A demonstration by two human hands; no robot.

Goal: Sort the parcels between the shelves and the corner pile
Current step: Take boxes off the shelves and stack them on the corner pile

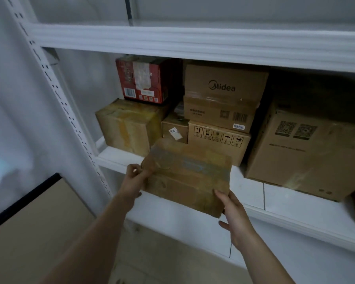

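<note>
Your left hand (134,177) pinches the left edge of the brown parcel (187,177), fingers curled. Your right hand (232,210) clasps its near right corner, thumb spread below. The parcel is at the front lip of the white shelf (285,197); you cannot tell whether it rests there. Just behind it stand a box with handling symbols (217,140), a Midea box (223,85) and a red box (143,80).
</note>
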